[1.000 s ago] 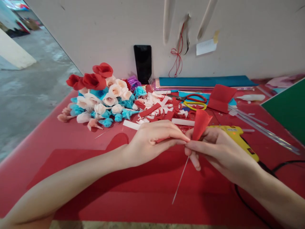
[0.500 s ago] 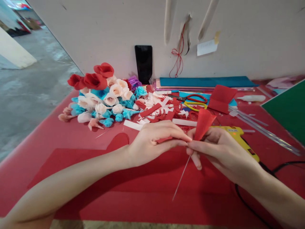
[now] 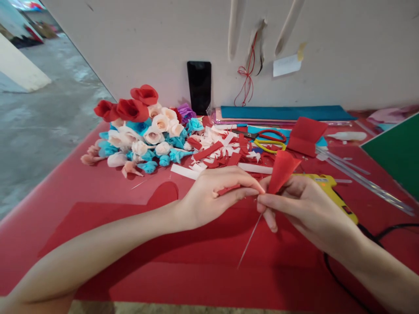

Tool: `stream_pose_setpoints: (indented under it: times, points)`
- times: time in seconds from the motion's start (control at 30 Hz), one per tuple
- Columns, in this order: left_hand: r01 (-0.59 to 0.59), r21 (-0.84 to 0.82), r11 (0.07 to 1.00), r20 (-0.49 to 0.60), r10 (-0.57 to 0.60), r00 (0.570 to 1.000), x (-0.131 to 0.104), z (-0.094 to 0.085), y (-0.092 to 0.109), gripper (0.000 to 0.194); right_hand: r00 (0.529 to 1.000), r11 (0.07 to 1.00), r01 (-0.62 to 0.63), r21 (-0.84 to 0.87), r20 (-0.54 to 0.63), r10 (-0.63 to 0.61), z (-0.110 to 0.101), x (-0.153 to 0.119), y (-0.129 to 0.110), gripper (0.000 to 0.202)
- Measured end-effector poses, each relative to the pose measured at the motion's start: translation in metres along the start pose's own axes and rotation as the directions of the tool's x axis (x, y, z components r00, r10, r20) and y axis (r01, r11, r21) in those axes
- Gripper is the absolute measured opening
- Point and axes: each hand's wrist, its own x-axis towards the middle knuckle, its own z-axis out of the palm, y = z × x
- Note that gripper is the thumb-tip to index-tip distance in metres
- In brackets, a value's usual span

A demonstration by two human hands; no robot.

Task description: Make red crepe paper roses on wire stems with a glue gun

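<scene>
My right hand (image 3: pixel 306 207) pinches the base of a red paper flower (image 3: pixel 280 172), a narrow cone of crepe paper that flares at its top. From under the fingers a thin wire stem (image 3: pixel 249 242) slants down and left. At the same base are the fingertips of my left hand (image 3: pixel 216 196), thumb and forefinger bent close around it; the exact contact is partly hidden. Below both hands lies a red paper sheet (image 3: pixel 137 244), and a rounded red paper piece (image 3: pixel 166 191) shows behind my left wrist.
A yellow glue gun (image 3: pixel 338 196) with a black cord lies behind my right hand. Beyond are scissors (image 3: pixel 270 141), paper scraps (image 3: pixel 218 150), clear glue sticks (image 3: pixel 369 181) and a folded red paper (image 3: pixel 306 136). Finished paper flowers (image 3: pixel 144 135) heap at left, near a phone (image 3: pixel 199 87) against the wall.
The thumb of my left hand has drawn slightly apart from its forefinger at the flower's base. The wire's lower end has shifted up a little. My right hand keeps its hold.
</scene>
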Motion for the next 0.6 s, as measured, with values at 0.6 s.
stream_pose_setpoints:
  times: [0.6]
  points:
    - [-0.056,0.039,0.998,-0.100,0.060,0.993,-0.003,0.004,0.001,0.008,0.918,0.925,0.236,-0.297,-0.245,-0.313,0.014,-0.009,-0.010,0.011]
